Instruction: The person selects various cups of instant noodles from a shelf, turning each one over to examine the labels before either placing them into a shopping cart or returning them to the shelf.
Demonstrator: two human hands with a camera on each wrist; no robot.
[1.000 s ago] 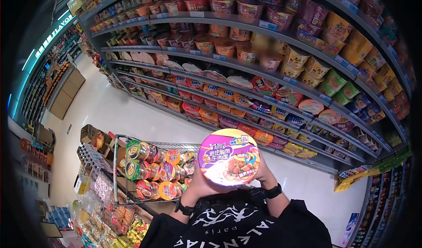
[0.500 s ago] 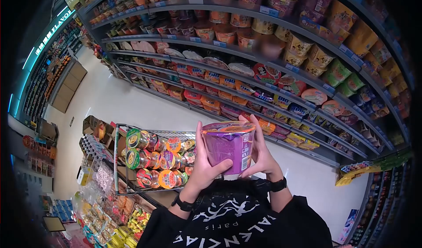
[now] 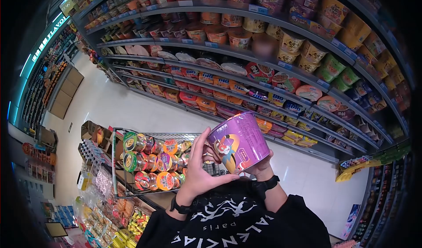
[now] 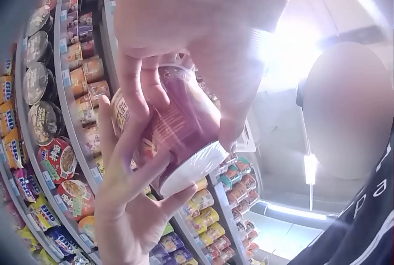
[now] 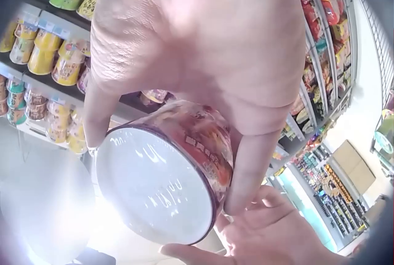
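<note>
— Two hands share one purple round instant-noodle bowl (image 3: 239, 141) with a cartoon figure printed on its side; it is held in the air in front of the person's chest, tipped over so its white base faces back toward the person.

— How does each of the hands sit on it?

— The right hand (image 3: 259, 166) is curled under and around the bowl's wall, thumb on one side and fingers on the other in the right wrist view. The left hand (image 3: 198, 169) touches the bowl's other side with its fingers spread fairly wide and its thumb reaching beneath.

— And around it?

— Just below and to the left of the left hand stands a wire shopping cart (image 3: 116, 160), filled with round-lidded noodle cups in green, orange and pink (image 3: 149, 164). Beyond the bowl, across a pale floor (image 3: 114, 107), run long grey store shelves (image 3: 228, 65) stacked with more bowls and packets.
</note>
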